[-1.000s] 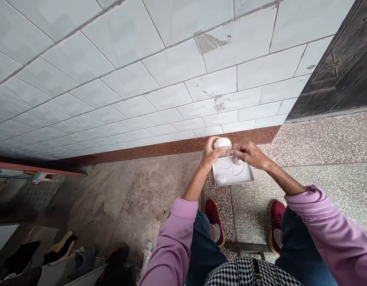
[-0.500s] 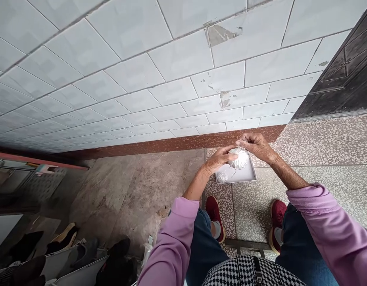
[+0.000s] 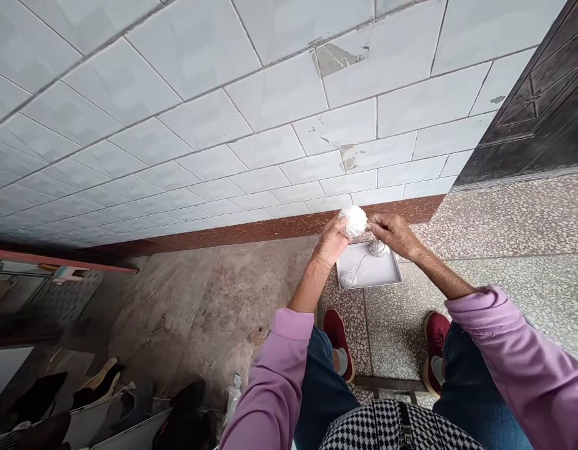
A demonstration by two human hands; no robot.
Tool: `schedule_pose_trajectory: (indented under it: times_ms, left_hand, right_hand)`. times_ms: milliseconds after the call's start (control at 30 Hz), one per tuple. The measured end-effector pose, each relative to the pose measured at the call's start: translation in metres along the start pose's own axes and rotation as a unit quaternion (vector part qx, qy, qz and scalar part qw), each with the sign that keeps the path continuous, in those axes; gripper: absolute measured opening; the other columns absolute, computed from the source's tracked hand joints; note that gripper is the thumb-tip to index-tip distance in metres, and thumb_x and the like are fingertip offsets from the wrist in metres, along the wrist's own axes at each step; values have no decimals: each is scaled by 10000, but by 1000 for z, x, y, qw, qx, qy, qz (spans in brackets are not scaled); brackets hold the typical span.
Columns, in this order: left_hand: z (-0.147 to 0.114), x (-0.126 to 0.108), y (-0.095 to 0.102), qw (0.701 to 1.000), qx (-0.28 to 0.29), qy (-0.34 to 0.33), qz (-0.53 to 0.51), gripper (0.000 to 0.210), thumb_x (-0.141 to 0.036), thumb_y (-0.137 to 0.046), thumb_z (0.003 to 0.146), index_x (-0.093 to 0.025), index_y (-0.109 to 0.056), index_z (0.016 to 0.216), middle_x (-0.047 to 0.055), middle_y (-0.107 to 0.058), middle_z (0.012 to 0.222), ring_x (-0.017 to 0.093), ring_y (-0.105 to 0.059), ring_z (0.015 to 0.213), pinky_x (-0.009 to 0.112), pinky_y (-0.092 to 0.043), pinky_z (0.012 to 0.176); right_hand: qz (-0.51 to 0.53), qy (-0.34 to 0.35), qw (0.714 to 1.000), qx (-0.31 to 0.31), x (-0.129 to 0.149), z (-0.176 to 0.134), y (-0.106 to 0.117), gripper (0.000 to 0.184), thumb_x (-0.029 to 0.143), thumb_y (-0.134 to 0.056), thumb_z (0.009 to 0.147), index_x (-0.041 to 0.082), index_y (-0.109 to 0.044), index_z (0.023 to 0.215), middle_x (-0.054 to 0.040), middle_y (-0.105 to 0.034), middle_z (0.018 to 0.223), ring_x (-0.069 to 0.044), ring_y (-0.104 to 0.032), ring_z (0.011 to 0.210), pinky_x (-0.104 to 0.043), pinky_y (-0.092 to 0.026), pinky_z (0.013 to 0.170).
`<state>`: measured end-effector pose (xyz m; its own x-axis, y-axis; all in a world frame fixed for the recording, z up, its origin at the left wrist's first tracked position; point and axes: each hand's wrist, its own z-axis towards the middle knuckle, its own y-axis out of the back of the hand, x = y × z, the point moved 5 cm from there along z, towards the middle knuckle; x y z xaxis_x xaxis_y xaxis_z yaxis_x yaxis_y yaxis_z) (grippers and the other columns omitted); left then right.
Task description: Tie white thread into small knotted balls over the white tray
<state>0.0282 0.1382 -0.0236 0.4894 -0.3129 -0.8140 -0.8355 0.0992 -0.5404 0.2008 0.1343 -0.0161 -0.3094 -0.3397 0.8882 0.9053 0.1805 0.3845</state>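
A white ball of yarn [image 3: 353, 221] is gripped in my left hand [image 3: 332, 240], its fingers wrapped round the lower left side. Close against the ball's right side, my right hand [image 3: 395, 234] has its fingertips pinched together on the yarn; the strand between them barely shows. Under both hands lies a shallow white box lid [image 3: 382, 275] on the floor. Inside it a smaller ball of yarn [image 3: 348, 279] sits at the near left corner and another yarn ball [image 3: 378, 249] at the far right, with a loose thread trailing between.
A tiled wall [image 3: 270, 150] with a reddish-brown base rises just beyond the lid. My red shoes [image 3: 336, 340] stand on the speckled floor on this side of it. Shoes in boxes [image 3: 129, 406] are at the lower left, and a dark door [image 3: 537, 112] is at the right.
The held ball has moved up and left with my left hand and turned, so the lid's far-right yarn ball now shows. My right hand has dropped slightly, close to the ball's side.
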Motion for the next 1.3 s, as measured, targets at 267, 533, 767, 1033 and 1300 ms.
schedule_pose_trajectory:
  times_ms: [267, 533, 767, 1033, 1300]
  left_hand:
    - [11, -5, 18, 988, -81, -103, 85, 624, -419, -954, 586, -202, -691, 1109, 37, -754, 1044, 191, -702, 951, 308, -547, 862]
    - [3, -4, 27, 929, -3, -90, 359, 593, -508, -880, 714, -181, -732, 1186, 71, -762, 1098, 235, -688, 1011, 323, -533, 898]
    - [-8, 8, 9, 913, 119, 0, 389, 634, -661, -747, 847, -170, -738, 1248, 67, -699, 968, 192, -635, 845, 290, -539, 694]
    - [-4, 26, 4, 939, 157, 41, 304, 771, -740, -774, 816, -199, -694, 1359, 52, -650, 966, 133, -593, 766, 246, -517, 636]
    - [-2, 28, -6, 942, 146, 18, 301, 700, -620, -871, 748, -196, -694, 1276, 66, -699, 1030, 174, -641, 851, 275, -508, 726]
  right_hand:
    - [35, -2, 993, 110, 15, -8, -19, 437, 488, -569, 1021, 210, -512, 689, 11, -543, 617, -139, -469, 585, -301, -348, 618]
    - [93, 15, 995, 33, 21, 2, -5, 570, 688, -652, 988, 204, -567, 700, 30, -451, 623, -125, -380, 590, -296, -299, 569]
    - [95, 12, 995, -9, 20, 0, 9, 672, 756, -694, 948, 219, -443, 633, 42, -366, 614, -118, -314, 590, -307, -278, 575]
    - [124, 10, 992, -17, 19, -1, 14, 657, 765, -694, 942, 222, -454, 662, 35, -392, 637, -125, -330, 611, -300, -292, 571]
    - [96, 10, 995, -1, 13, -4, 20, 577, 666, -709, 966, 207, -518, 674, 24, -449, 644, -124, -387, 620, -296, -306, 581]
